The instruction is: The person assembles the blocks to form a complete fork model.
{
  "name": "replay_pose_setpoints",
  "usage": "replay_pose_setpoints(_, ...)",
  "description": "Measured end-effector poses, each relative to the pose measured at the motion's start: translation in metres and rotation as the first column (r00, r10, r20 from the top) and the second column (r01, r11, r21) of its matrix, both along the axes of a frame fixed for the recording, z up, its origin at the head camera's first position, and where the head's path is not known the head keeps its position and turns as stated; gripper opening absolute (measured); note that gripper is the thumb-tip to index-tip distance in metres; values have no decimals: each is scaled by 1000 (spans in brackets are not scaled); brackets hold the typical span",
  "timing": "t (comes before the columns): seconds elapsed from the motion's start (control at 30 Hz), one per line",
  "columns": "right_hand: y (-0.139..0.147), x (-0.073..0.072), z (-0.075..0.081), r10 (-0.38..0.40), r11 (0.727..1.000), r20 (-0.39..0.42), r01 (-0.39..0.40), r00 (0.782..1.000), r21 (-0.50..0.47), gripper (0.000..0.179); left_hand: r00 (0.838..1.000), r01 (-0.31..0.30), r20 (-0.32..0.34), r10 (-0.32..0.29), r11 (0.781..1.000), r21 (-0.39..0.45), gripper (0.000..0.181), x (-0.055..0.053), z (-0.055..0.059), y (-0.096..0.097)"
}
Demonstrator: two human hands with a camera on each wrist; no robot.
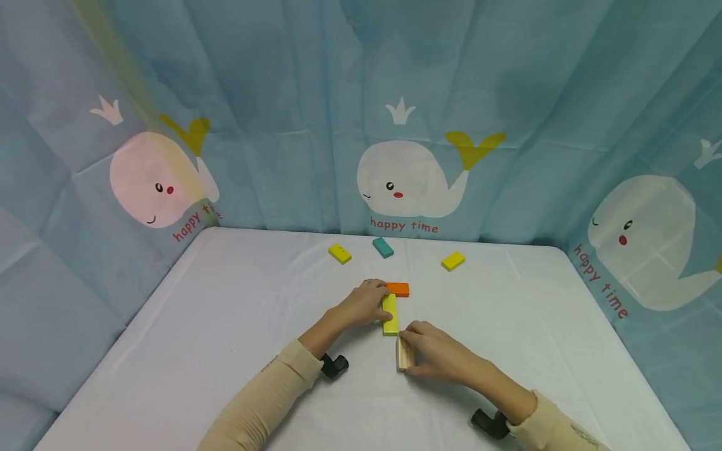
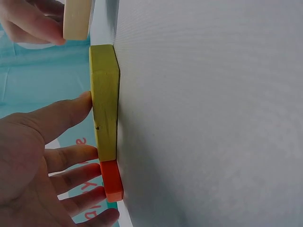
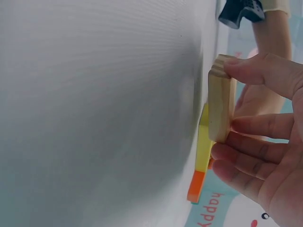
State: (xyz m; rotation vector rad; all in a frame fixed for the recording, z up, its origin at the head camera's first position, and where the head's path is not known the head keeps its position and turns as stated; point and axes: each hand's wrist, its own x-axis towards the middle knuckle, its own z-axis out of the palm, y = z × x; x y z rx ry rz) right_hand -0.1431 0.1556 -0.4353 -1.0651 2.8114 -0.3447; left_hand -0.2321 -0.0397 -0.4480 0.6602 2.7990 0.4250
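Note:
A yellow block [image 1: 390, 315] lies lengthwise on the white table, its far end against an orange block [image 1: 398, 289] set crosswise. My left hand [image 1: 363, 303] is on the left side of these two blocks. Its thumb touches the yellow block [image 2: 105, 109], and the extended fingers reach along to the orange block [image 2: 111, 181]. Between thumb and fingertips, my right hand [image 1: 440, 353] pinches a plain wooden block [image 1: 404, 354] by its ends. That wooden block [image 3: 220, 101] is near the yellow block's near end and looks slightly raised off the table.
Toward the table's back edge lie a yellow block [image 1: 340, 254], a teal block [image 1: 383, 247] and another yellow block [image 1: 453, 260]. A light blue curtain [image 1: 271, 175] with printed whales hangs behind the white table [image 1: 237, 300]. Black devices [image 1: 335, 366] are worn at both wrists.

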Motion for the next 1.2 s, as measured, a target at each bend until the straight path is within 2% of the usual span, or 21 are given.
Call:
replay_pose_setpoints(0.47,-10,-5,-2,53,998,-16,-53,998,19,63,1000,6,4,-6,1000,4,60,-1,-1,-1)
replay_pose_setpoints(0.77,-16,-8,0,103,993,-61,-99,993,64,62,1000,8,0,-8,1000,0,60,-2,-3,0)
replay_pose_setpoints(1.2,-22,-12,-2,118,991,-45,-114,992,75,62,1000,-11,12,11,1000,2,60,-3,-3,0)
